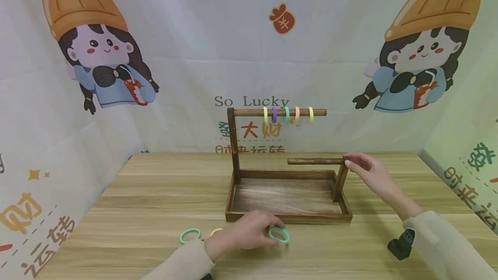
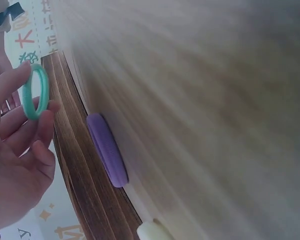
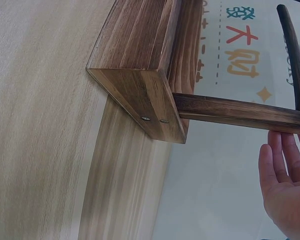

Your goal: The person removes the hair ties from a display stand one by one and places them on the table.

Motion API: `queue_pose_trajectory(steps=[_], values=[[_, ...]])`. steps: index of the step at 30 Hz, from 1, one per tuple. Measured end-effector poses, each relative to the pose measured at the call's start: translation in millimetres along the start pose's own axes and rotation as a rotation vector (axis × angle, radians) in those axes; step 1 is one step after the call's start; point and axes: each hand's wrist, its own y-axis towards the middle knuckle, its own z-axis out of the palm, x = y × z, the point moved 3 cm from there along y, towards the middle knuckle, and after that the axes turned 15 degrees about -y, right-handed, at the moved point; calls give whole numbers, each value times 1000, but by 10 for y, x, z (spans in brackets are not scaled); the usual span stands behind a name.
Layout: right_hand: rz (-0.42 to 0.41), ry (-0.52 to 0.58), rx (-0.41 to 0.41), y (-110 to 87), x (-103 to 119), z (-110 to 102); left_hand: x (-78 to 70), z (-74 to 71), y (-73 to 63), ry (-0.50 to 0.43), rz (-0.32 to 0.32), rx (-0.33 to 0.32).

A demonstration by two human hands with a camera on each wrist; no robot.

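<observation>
desk [image 1: 128, 228] up front, wood grain. from my head feed, loose green ring [image 1: 182, 237] lies flat at the left, yellow ring [image 1: 215, 230] next to it, mostly covered by my left forearm. left hand [image 1: 254, 230] is pinching another green ring [image 2: 27, 100] between thumb and fingers, ring held in front of the tray [image 1: 289, 218], near its front wall. left wrist feed also gives a purple ring [image 2: 107, 150] on the desk right beside that wall; the hand blocks it from the head. dark wrist device [image 1: 400, 245] hangs at the right sleeve [image 1: 447, 241].

tray's front wall stands between left hand and the tray floor. at the right end a short post [image 1: 340, 181] rises, bare lower rod [image 1: 313, 161] running left from its top, over the tray. right hand [image 1: 369, 174] grips the short post at that top joint, thumb on the near side.

farther: tall post [image 1: 234, 150] at the tray's left, upper rod [image 1: 243, 112] pointing right, five rings hung, left to right yellow, purple, green, peach, yellow, spaced apart. behind all, printed cloth backdrop [image 1: 194, 33], cartoon figures both sides.
</observation>
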Motion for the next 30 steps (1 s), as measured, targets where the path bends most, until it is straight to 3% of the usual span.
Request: queue_pose_trajectory(steps=[6,19,30], values=[[1,-3,-4,-4,10,0,33,33,-9,29,-29,31],[-5,-4,-1,-9,7,2,61,88,-12,150,6,83],[-4,1,3,-7,2,6,42,83,-31,185,-52,76]])
